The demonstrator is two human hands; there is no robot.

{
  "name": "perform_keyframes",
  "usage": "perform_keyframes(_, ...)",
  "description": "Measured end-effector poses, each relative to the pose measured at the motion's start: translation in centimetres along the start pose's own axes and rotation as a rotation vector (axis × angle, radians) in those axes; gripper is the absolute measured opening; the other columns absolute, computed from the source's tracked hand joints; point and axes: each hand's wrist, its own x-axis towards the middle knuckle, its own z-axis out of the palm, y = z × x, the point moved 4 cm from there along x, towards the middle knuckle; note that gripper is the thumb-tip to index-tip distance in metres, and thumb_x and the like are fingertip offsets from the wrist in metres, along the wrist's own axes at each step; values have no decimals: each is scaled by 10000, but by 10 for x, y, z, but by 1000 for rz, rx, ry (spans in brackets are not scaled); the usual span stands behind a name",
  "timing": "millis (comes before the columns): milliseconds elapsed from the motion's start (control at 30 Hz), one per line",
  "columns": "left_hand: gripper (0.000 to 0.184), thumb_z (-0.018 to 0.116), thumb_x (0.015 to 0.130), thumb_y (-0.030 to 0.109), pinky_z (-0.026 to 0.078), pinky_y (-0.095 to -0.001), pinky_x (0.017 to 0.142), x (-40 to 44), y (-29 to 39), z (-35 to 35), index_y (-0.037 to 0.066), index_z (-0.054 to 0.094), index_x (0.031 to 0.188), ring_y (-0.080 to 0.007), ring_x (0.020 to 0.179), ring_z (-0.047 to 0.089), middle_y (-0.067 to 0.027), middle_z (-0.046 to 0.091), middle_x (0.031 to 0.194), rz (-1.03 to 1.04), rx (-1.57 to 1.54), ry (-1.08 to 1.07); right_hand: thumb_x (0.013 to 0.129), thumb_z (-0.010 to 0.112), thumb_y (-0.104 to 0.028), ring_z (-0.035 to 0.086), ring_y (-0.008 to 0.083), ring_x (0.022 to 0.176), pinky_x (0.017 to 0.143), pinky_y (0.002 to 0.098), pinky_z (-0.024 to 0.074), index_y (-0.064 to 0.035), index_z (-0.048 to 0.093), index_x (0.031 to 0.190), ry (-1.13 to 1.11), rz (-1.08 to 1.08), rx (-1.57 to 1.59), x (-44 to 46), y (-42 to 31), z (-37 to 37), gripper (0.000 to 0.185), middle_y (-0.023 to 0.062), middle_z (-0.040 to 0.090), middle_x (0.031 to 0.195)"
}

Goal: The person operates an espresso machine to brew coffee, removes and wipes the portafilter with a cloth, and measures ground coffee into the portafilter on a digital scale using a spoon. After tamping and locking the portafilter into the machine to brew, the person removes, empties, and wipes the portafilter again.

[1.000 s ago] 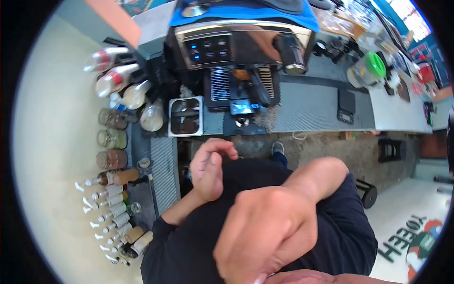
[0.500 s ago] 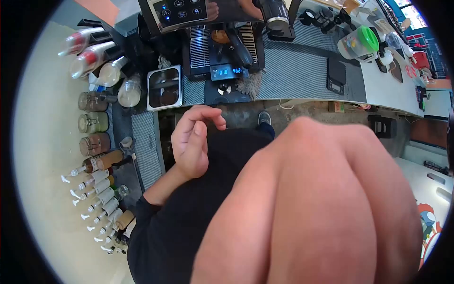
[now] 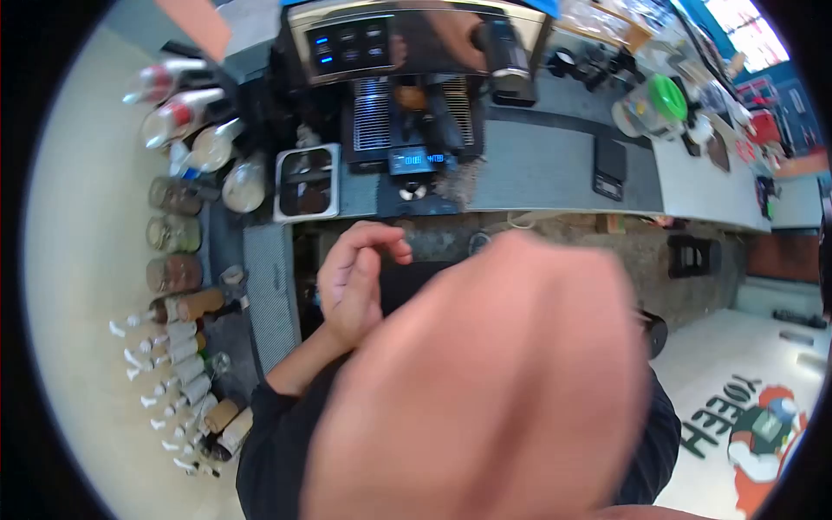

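My left hand [image 3: 354,277] hovers before my dark top with loosely curled fingers, the thumb apart, and nothing in it. Very close to the camera, my right hand [image 3: 485,381] fills the lower middle, blurred, with its fingers hidden. Neither hand touches the counter. Beyond them stands an espresso machine [image 3: 433,54] with lit blue buttons. A black portafilter handle [image 3: 445,128] juts out of it towards me. Under it is a small scale [image 3: 410,160] with glowing blue digits; something brown and round shows behind the scale. A shiny round metal piece [image 3: 413,191] lies on the black mat in front.
Left of the machine sits a steel bin [image 3: 333,211] with dark contents. Jars [image 3: 176,234] and several pump bottles [image 3: 178,368] line the left wall. To the right lie a black scale [image 3: 608,165] and a green-lidded tub [image 3: 666,100]. The counter's front edge [image 3: 589,212] runs across.
The view has tilted up, so the counter sits lower in the picture. My right hand has shifted left and blurred, uncovering the floor and a wall drawing. The left hand keeps its shape.
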Motion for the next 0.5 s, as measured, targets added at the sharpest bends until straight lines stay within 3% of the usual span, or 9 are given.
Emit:
perform_keyframes(33, 400, 510, 1168, 287, 525, -341, 949, 2, 24, 12, -61, 661, 1297, -180, 1025, 647, -124, 677, 1132, 153, 73, 6, 1013, 613, 57, 754, 298, 872, 800, 358, 628, 66, 742, 1041, 9, -10, 6, -3, -5, -1, 132, 177, 764, 1014)
perform_keyframes(100, 392, 509, 1170, 280, 515, -330, 961, 3, 32, 18, -53, 661, 1310, -170, 1033, 643, -110, 681, 1134, 252, 3, -11, 1012, 610, 61, 752, 291, 866, 800, 353, 628, 62, 741, 1033, 46, -18, 65, -3, -15, -5, 133, 171, 763, 1008)
perform_keyframes(167, 392, 506, 1173, 284, 506, -321, 971, 4, 30, 18, -46, 660, 1319, -161, 1045, 638, -99, 680, 1136, 230, -9, -12, 1011, 606, 64, 749, 284, 861, 800, 348, 629, 58, 740, 1025, 85, -29, 114, 2, -26, -6, 135, 165, 762, 1003)
perform_keyframes(200, 423, 483, 1174, 302, 517, -365, 957, 4, 32, 19, -69, 634, 1313, -200, 1020, 642, -135, 670, 1136, 210, 44, -18, 1010, 605, 66, 748, 280, 858, 800, 345, 629, 56, 740, 1021, 97, -28, 132, 5, -30, -7, 136, 162, 762, 1000)
perform_keyframes(333, 383, 502, 1171, 276, 516, -328, 970, 7, 30, 26, -37, 662, 1324, -160, 1050, 639, -94, 680, 1136, 221, 7, -102, 1007, 598, 73, 744, 266, 847, 800, 335, 630, 48, 738, 1005, 108, -17, 215, 9, -45, -6, 142, 150, 760, 989)
perform_keyframes(500, 398, 488, 1168, 274, 522, -353, 952, 8, 28, 34, -62, 642, 1318, -189, 1026, 640, -130, 671, 1135, 191, 32, -107, 1003, 589, 82, 738, 248, 833, 799, 322, 632, 37, 735, 985, 100, -56, 323, 12, -72, 0, 154, 135, 757, 976)
